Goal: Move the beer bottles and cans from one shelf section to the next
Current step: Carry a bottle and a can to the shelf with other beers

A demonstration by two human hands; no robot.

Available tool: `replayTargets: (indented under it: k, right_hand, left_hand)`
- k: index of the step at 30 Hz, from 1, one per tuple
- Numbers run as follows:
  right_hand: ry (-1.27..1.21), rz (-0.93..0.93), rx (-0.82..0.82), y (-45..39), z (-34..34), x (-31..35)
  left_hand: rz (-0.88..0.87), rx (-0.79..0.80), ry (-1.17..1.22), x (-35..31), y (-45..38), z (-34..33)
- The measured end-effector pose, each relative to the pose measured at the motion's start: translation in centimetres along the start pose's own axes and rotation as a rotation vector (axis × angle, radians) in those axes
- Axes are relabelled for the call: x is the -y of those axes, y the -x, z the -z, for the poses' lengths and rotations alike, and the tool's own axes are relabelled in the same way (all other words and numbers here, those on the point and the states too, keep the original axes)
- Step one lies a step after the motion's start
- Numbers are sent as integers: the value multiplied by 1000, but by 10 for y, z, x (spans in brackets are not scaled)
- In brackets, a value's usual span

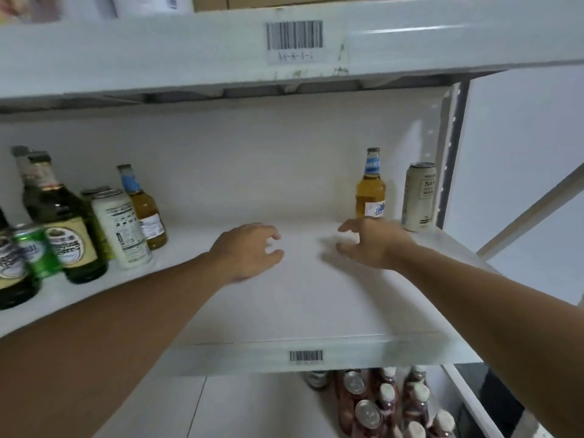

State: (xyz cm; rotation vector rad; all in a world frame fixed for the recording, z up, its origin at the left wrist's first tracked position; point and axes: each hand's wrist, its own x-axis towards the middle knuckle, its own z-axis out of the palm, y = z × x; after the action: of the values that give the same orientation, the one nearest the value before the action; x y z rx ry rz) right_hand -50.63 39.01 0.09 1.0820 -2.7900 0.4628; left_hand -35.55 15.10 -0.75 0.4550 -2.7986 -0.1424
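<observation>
White shelf (316, 305); my left hand (249, 249) and right hand (374, 243) hover empty, fingers loose, between bottle cluster (63, 222) and placed amber bottle (370, 184), can (418, 197).

A barcode label (294, 35) sits on the upper shelf edge (126, 55), another barcode (306, 355) on the lower edge (395, 352).

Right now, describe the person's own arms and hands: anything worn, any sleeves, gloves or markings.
Both forearms are bare as far as the frame shows them: no sleeves in view. The left hand and the right hand wear no gloves, and no watch, bracelet or ring shows at the wrists or fingers, though the fingers are a little blurred. No marks or tattoos can be made out.
</observation>
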Motion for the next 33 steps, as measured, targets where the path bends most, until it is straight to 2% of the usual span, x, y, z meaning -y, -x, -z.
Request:
replayTargets:
  k: [5, 12, 19, 23, 27, 33]
  right_hand:
    - [-37, 116, 11, 2, -22, 91]
    - [-205, 184, 8, 8, -61, 212]
    - [-262, 271, 45, 11, -95, 309]
    - [-322, 336, 59, 0, -101, 349]
    - [-420, 355, 82, -20, -106, 372]
    - [-712, 240, 47, -61, -111, 378]
  left_hand:
    - [79, -53, 0, 65, 61, 33]
    - [190, -211, 23, 150, 150, 66]
    - [353, -182, -8, 228, 213, 83]
    - [459, -248, 17, 261, 231, 96]
    - [635, -406, 101, 284, 237, 102]
    - [751, -630, 330, 296, 221, 105]
